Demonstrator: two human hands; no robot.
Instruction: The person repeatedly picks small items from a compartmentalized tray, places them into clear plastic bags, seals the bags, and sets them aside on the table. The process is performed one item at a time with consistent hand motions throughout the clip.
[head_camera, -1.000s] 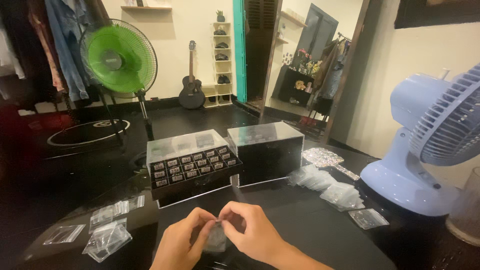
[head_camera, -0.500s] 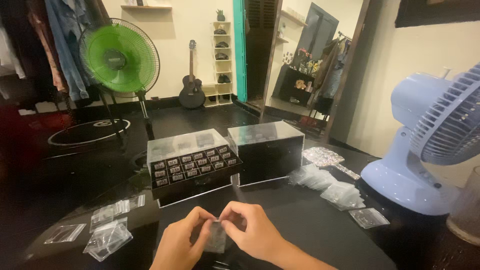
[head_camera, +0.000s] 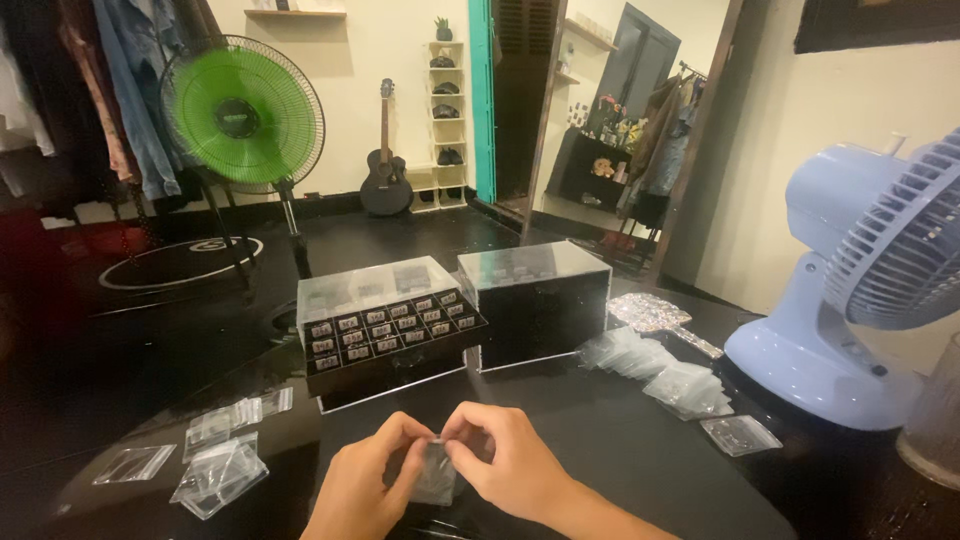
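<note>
Black tabletop (head_camera: 620, 450) recorded across the lower field. Clear acrylic case with an open tray of small labelled compartments (head_camera: 385, 325) is seen just above centre; a second clear-lidded black case (head_camera: 535, 300) is placed just beside it at 3 o'clock. Loose clear plastic bags (head_camera: 215, 465) are scattered at 8 o'clock; a further pile of bags (head_camera: 660, 370) is noted at 4 o'clock. A pale blue desk fan (head_camera: 860, 290) is positioned at 3 o'clock. A green pedestal fan (head_camera: 243, 115) is observed at 10 o'clock, a dark guitar (head_camera: 386, 180) at 12 o'clock against the wall beside a white shelf unit (head_camera: 445, 110).
</note>
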